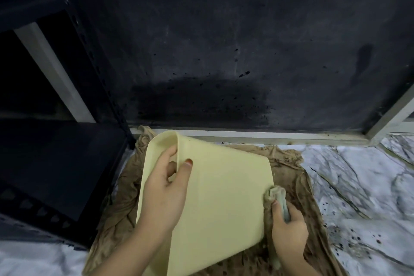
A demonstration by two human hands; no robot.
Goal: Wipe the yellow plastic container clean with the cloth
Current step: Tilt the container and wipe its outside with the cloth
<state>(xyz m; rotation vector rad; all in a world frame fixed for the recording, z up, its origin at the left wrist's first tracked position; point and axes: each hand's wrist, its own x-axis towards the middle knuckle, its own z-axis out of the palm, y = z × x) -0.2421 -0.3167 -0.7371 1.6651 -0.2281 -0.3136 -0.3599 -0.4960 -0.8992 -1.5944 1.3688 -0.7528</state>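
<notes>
Under the left hand (164, 188), the container (215, 204) is held tilted by its rim. Beside its right edge, a bunched cloth (276, 197) is gripped in the right hand (287, 228) and pressed on. The visible wall looks clean; the wiping is judged well advanced, with hidden faces unconfirmed.

Both forearms are seen bare, no sleeve or jewellery being worn, and the nails of the left hand (165, 186) and right hand (287, 228) are kept short.
</notes>
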